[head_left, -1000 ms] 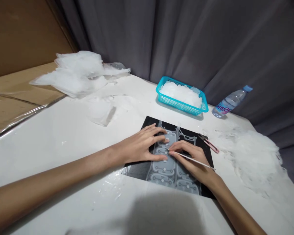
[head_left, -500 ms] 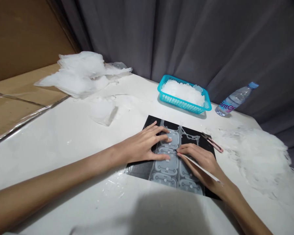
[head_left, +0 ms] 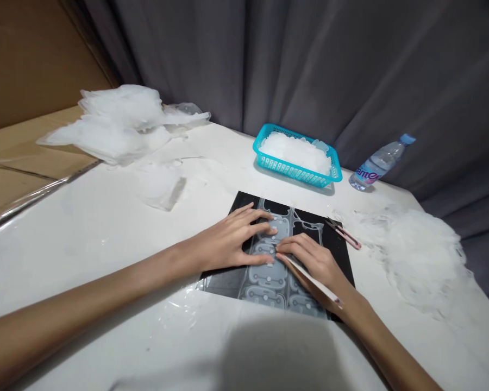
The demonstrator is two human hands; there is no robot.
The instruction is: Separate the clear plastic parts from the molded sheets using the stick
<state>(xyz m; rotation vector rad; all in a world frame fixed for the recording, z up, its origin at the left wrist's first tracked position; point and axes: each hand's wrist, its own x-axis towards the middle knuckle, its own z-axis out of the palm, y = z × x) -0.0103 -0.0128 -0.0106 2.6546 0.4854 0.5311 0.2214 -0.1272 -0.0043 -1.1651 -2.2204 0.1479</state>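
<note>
A translucent moulded sheet (head_left: 269, 274) of rounded rectangular pieces lies on a black mat (head_left: 224, 279) in the middle of the white table. My left hand (head_left: 228, 241) lies flat on the sheet with fingers spread, pressing it down. My right hand (head_left: 313, 260) pinches a thin white stick (head_left: 309, 278), its tip touching the sheet right beside my left fingertips. The stick's rear end runs back over my wrist.
A turquoise basket (head_left: 296, 172) of white pieces stands behind the mat, with a water bottle (head_left: 375, 163) lying to its right. Small pink snips (head_left: 344, 233) lie at the mat's right edge. Heaps of white scraps (head_left: 415, 255) sit right and far left (head_left: 114, 122). Cardboard (head_left: 12, 163) borders the table's left.
My right hand has slid a little left along the sheet with the stick, bringing its tip up to my left fingertips. My left hand stays pressed flat. The view shifted slightly.
</note>
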